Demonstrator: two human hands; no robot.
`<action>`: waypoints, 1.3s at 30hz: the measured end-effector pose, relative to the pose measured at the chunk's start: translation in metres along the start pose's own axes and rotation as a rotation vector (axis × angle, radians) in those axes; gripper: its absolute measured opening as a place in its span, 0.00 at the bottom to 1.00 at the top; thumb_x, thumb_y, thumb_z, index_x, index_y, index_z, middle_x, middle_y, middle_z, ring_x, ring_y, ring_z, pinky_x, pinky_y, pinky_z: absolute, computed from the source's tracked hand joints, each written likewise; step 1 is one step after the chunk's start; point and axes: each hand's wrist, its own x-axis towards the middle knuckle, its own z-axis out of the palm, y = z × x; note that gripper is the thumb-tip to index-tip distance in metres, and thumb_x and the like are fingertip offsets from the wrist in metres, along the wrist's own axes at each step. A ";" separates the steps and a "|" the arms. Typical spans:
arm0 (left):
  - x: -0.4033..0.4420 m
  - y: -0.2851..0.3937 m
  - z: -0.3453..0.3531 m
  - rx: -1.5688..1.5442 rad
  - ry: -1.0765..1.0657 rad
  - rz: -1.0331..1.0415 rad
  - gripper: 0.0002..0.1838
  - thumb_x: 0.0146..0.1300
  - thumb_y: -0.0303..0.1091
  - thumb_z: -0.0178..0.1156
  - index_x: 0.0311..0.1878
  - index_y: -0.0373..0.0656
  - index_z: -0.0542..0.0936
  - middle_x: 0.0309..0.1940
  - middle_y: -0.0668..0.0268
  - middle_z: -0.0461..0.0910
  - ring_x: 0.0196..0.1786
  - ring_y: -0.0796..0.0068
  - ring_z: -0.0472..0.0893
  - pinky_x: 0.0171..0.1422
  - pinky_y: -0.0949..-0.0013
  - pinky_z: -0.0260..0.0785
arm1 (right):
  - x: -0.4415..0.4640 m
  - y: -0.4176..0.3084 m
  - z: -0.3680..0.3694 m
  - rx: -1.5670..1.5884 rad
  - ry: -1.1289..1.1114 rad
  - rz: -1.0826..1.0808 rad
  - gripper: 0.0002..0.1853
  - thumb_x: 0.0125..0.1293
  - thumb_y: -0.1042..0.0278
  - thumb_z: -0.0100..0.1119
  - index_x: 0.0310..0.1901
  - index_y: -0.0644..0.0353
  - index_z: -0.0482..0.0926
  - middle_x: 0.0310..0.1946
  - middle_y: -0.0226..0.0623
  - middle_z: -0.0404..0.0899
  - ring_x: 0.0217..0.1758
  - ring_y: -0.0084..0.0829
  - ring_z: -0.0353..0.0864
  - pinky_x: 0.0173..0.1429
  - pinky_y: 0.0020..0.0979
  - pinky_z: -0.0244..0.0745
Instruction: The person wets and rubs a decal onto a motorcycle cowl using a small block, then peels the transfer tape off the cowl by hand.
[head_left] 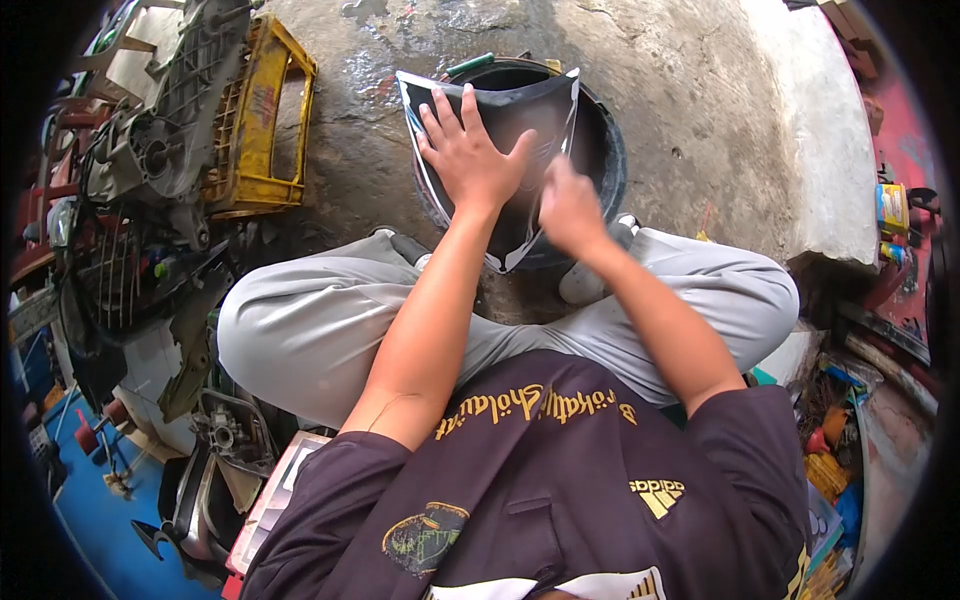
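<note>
A dark, shield-shaped panel [510, 120] with white edges lies across the top of a round black tub [606, 135]. Its narrow end points toward me. My left hand [465, 150] rests flat on the panel's upper left part, fingers spread. At the panel's right edge is my right hand [572, 208], curled closed and smeared by motion. Whatever it may hold is hidden. A green stick-like thing [470, 65] shows at the tub's far rim.
To the left stand a yellow plastic crate [300, 110] and a greasy metal engine casing [165, 150]. A carburetor-like part [225, 432] lies lower left. On the right are a concrete ledge [825, 150] and a yellow can [892, 210]. Wet patches mark the concrete floor [350, 140].
</note>
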 end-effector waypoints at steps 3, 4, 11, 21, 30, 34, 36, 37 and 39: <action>0.001 0.003 -0.003 0.034 -0.005 0.002 0.58 0.55 0.71 0.73 0.82 0.47 0.65 0.84 0.43 0.58 0.85 0.36 0.56 0.85 0.33 0.48 | -0.057 -0.005 0.007 0.168 -0.196 -0.001 0.08 0.70 0.76 0.55 0.49 0.63 0.72 0.33 0.66 0.84 0.43 0.69 0.85 0.49 0.65 0.75; 0.000 0.003 -0.004 0.045 -0.008 0.002 0.58 0.55 0.71 0.73 0.82 0.47 0.65 0.84 0.44 0.58 0.85 0.36 0.56 0.85 0.33 0.48 | -0.061 -0.001 0.005 0.133 -0.206 0.022 0.08 0.71 0.75 0.56 0.49 0.62 0.72 0.33 0.64 0.84 0.43 0.68 0.85 0.49 0.64 0.76; 0.000 0.000 0.000 0.028 0.001 0.019 0.59 0.55 0.72 0.74 0.82 0.47 0.65 0.83 0.44 0.59 0.85 0.36 0.57 0.83 0.32 0.50 | 0.006 -0.008 -0.082 0.215 -0.076 0.199 0.10 0.75 0.70 0.60 0.54 0.61 0.74 0.27 0.42 0.85 0.35 0.47 0.88 0.42 0.49 0.78; 0.002 -0.002 0.002 0.032 0.003 0.035 0.59 0.54 0.72 0.74 0.82 0.48 0.65 0.84 0.44 0.58 0.85 0.35 0.57 0.82 0.29 0.51 | -0.005 0.006 -0.055 0.125 -0.295 0.160 0.12 0.76 0.68 0.63 0.52 0.66 0.77 0.30 0.45 0.88 0.32 0.36 0.89 0.41 0.40 0.80; 0.003 0.000 0.003 0.040 -0.028 0.032 0.59 0.54 0.71 0.75 0.82 0.48 0.64 0.84 0.42 0.57 0.85 0.34 0.55 0.82 0.28 0.50 | -0.001 0.012 -0.043 0.249 -0.178 -0.075 0.10 0.67 0.75 0.67 0.48 0.66 0.81 0.40 0.53 0.86 0.43 0.51 0.87 0.47 0.45 0.79; 0.003 0.000 0.003 0.030 -0.042 0.022 0.59 0.53 0.68 0.76 0.82 0.48 0.63 0.85 0.43 0.54 0.84 0.32 0.56 0.82 0.28 0.50 | -0.005 0.009 -0.037 0.337 -0.197 -0.072 0.08 0.65 0.76 0.66 0.45 0.67 0.81 0.37 0.53 0.85 0.43 0.54 0.87 0.49 0.47 0.80; 0.003 0.000 0.003 0.042 -0.046 0.023 0.60 0.53 0.69 0.76 0.83 0.48 0.62 0.85 0.42 0.54 0.85 0.32 0.56 0.81 0.28 0.50 | -0.016 0.012 -0.030 0.322 -0.244 -0.105 0.08 0.65 0.76 0.66 0.44 0.67 0.81 0.37 0.53 0.85 0.43 0.55 0.86 0.49 0.48 0.80; 0.003 0.000 0.004 0.044 -0.051 0.027 0.60 0.53 0.69 0.76 0.83 0.48 0.62 0.85 0.42 0.54 0.85 0.32 0.56 0.81 0.28 0.50 | -0.021 0.012 -0.028 0.301 -0.289 -0.147 0.07 0.64 0.77 0.66 0.43 0.66 0.81 0.38 0.53 0.85 0.44 0.56 0.86 0.49 0.48 0.80; 0.003 -0.001 0.005 0.046 -0.033 0.036 0.60 0.53 0.69 0.76 0.83 0.49 0.62 0.84 0.42 0.55 0.84 0.31 0.56 0.81 0.28 0.51 | -0.021 0.010 -0.030 0.303 -0.265 -0.177 0.07 0.64 0.77 0.65 0.42 0.67 0.80 0.37 0.54 0.85 0.44 0.57 0.86 0.49 0.49 0.80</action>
